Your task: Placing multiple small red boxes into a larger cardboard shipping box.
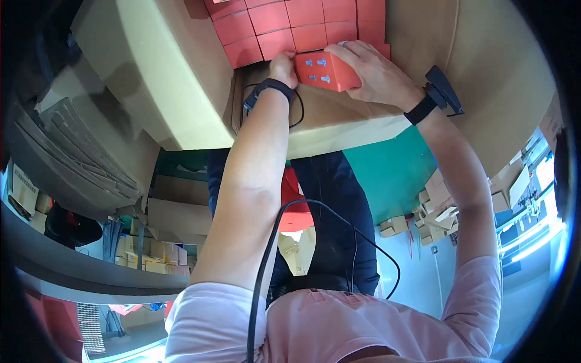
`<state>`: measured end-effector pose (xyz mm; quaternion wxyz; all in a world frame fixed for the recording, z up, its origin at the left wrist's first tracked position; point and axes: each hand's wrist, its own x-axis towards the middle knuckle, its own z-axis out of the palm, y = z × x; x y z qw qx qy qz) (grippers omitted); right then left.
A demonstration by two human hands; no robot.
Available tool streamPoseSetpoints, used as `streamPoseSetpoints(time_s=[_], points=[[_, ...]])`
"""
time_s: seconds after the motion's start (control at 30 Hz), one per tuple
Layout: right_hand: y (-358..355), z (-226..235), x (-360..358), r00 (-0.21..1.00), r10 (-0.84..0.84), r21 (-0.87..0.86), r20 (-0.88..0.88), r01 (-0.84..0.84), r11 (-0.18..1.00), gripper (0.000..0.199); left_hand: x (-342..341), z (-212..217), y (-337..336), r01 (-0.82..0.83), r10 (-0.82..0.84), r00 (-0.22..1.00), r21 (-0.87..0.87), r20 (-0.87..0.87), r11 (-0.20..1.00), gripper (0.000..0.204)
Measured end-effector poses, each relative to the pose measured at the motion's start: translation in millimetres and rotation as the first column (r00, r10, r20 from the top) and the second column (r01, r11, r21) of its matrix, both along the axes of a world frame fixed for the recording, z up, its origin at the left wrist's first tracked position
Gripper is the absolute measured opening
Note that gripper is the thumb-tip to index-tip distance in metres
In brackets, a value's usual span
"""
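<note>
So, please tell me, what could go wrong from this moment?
The red box could slip: the right hand grips one end, while the left hand is at the other, its fingers mostly hidden.
The thin black cable looping beside the left wrist might catch on the carton.
Fingertips could get pinched if the box presses against the stacked red boxes close behind it.

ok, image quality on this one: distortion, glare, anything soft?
Head view: heavy fisheye, grey bar at lower left strongly bowed, corners dark; head view: bright strips at far right blown out, bluish glare around; head view: red box in right hand reasonably sharp.
</note>
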<state>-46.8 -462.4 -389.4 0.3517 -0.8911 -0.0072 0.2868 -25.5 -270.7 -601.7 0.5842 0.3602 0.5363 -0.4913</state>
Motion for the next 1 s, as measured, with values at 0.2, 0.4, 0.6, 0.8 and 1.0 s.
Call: streamPoseSetpoints(time_s=[0.2, 0.4, 0.6, 0.8, 1.0], points=[[1.3, -4.1, 7.5, 0.996, 0.086, 0.048, -0.032, -0.085, 0.995, 0.082, -9.1, -4.7, 7.1, -0.116, 0.119, 0.992, -0.063, 0.051, 0.991, 0.010], [18.4, -9.6, 5.9, 0.996, 0.082, -0.055, 0.045, -0.080, 0.995, 0.089, -16.5, -15.4, 11.4, -0.153, 0.149, 0.978, 0.014, 0.144, 0.988, 0.015], [47.8, -19.6, -46.8, 0.986, 0.093, -0.306, 0.138, -0.047, 0.951, 0.091, -2.9, 14.7, 2.0, 0.007, -0.043, 0.958, 0.128, 0.283, 0.992, 0.015], [82.1, -62.8, -31.5, 0.989, 0.142, -0.456, -0.049, -0.149, 0.877, 0.053, 10.1, 60.8, -14.2, 0.186, -0.185, 0.981, -0.018, 0.057, 0.982, 0.027], [43.4, -83.4, -37.6, 0.949, -0.230, -0.352, -0.217, 0.144, 0.925, 0.068, 9.6, 101.6, -10.4, 0.375, -0.372, 0.926, -0.231, 0.059, 0.898, 0.043]])
